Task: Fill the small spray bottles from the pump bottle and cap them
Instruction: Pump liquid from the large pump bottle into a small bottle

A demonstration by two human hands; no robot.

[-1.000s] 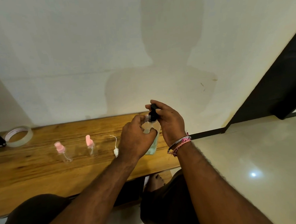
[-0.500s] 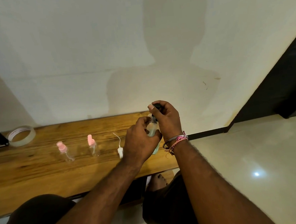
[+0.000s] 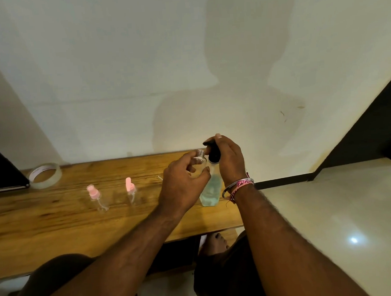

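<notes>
Now both my hands are busy at the pump bottle, a small open bottle held up to its spout.

My left hand (image 3: 183, 183) pinches a small clear spray bottle (image 3: 199, 163), uncapped and slightly tilted, while my right hand (image 3: 228, 159) curls round the black pump head (image 3: 213, 154) of the pump bottle (image 3: 211, 192), which stands on the desk (image 3: 57, 225) with pale blue-green liquid inside. Bracelets (image 3: 238, 186) circle my right wrist. Further left on the desk stand two more small bottles with pink spray tops (image 3: 94, 195) (image 3: 131, 189), and a roll of clear tape (image 3: 45, 175) lies near the wall.
</notes>
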